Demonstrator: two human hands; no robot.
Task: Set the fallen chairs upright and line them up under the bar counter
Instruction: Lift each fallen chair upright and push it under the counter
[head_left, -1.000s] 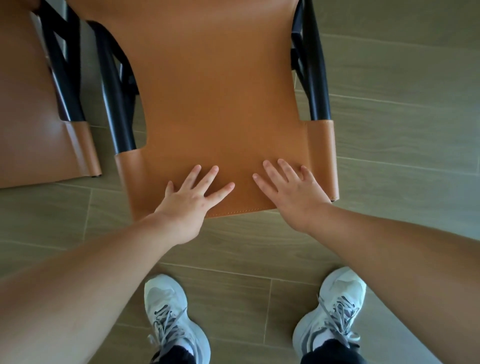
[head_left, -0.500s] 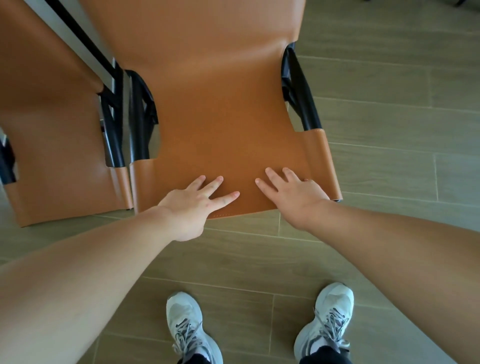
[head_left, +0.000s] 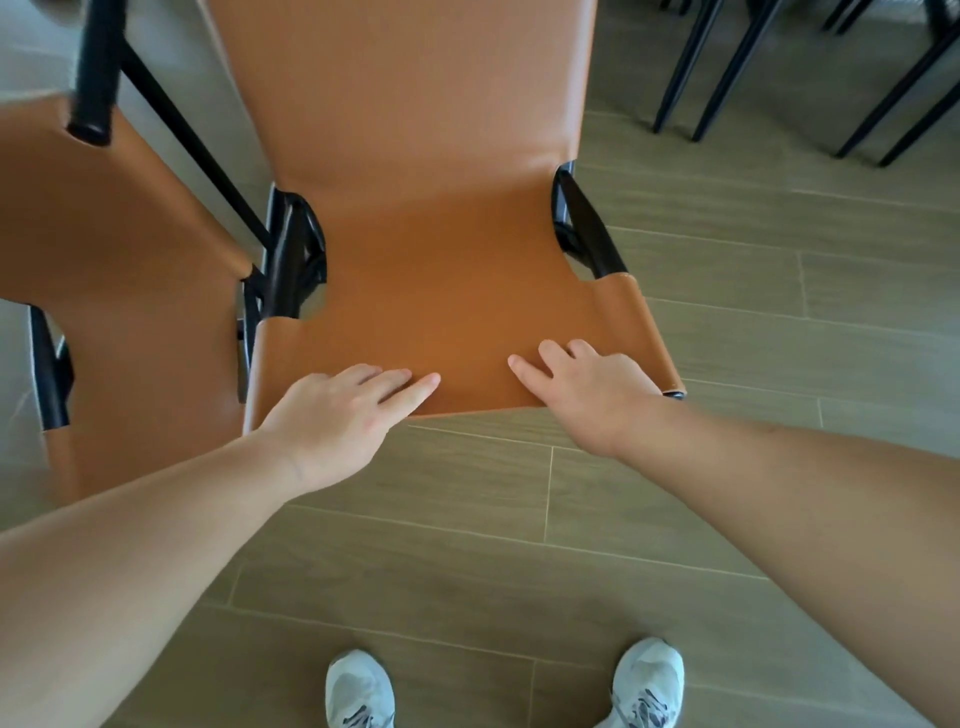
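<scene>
A tan leather chair (head_left: 436, 249) with a black metal frame stands upright in front of me, its back towards the top of the view. My left hand (head_left: 337, 415) lies flat on the front edge of its seat, fingers straight and close together. On the same edge further right, my right hand (head_left: 582, 384) rests with its fingers stretched forward. A second tan leather chair (head_left: 130, 291) stands close beside the first on the left, their frames nearly touching. The bar counter is not in view.
Black legs of other furniture (head_left: 727, 67) stand on the wood-look tile floor (head_left: 753, 291) at the upper right. My two grey sneakers (head_left: 358, 691) are at the bottom edge, a step back from the chair.
The view has tilted up and the chair has slid away from me towards the second chair. Both hands stayed on the seat's front edge; the left fingers have closed together.
</scene>
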